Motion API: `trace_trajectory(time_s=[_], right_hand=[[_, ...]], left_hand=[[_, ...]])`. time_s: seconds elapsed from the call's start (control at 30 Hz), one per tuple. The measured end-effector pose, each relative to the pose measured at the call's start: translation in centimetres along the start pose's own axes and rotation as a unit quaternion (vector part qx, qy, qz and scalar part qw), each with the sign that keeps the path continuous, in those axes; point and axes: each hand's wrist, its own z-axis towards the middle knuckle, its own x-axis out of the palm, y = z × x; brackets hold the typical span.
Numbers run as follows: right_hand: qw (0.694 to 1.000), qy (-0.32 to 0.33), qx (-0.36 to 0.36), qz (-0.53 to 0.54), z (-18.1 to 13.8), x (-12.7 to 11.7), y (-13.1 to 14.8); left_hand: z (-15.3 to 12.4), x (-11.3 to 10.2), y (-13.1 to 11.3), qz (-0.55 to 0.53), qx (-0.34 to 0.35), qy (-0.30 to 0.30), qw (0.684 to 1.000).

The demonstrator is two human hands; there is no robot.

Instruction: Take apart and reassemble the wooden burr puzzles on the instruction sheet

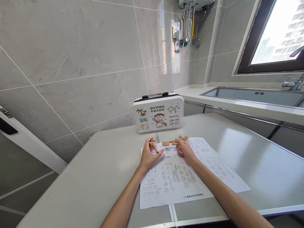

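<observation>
My left hand (pixel 149 154) holds a slim wooden puzzle stick (pixel 154 146) slantwise between thumb and fingers, over the printed sheet. My right hand (pixel 184 150) grips a notched wooden puzzle piece (pixel 168 143), whose cut-out end points left toward my other hand. More wooden pieces (pixel 183 138) show just beyond my right fingers; whether they are joined to the notched one I cannot tell. Under both hands lies a white instruction sheet (pixel 175 198) covered with small line drawings of shaped pieces, its heading upside down to me.
A white cartoon-printed case (pixel 159 114) in clear wrap stands upright at the back of the grey folding table (pixel 114 164). Behind it rises a tiled wall (pixel 95 57). A counter with a sink (pixel 256 95) runs along the right, below a window (pixel 277 34).
</observation>
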Motion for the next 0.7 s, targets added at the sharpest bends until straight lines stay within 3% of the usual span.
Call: trace_trajectory(time_s=[0.13,0.3,0.57,0.7], right_hand=[[0.979,0.029,-0.087,-0.185,-0.4,0.8,-0.9],[0.945,0.015,-0.173,-0.278,-0.5,1.0,-1.3],[0.939,0.002,-0.169,-0.301,-0.4,0.9,-1.7],[0.938,-0.017,-0.162,-0.306,-0.2,0.7,-1.8]], left_hand=[[-0.1,0.5,0.6,0.094,0.035,0.026,0.995],[-0.5,0.5,0.5,0.183,0.079,0.066,0.978],[-0.7,0.5,0.4,0.202,0.100,0.096,0.970],[-0.6,0.5,0.2,0.207,0.101,0.081,0.970]])
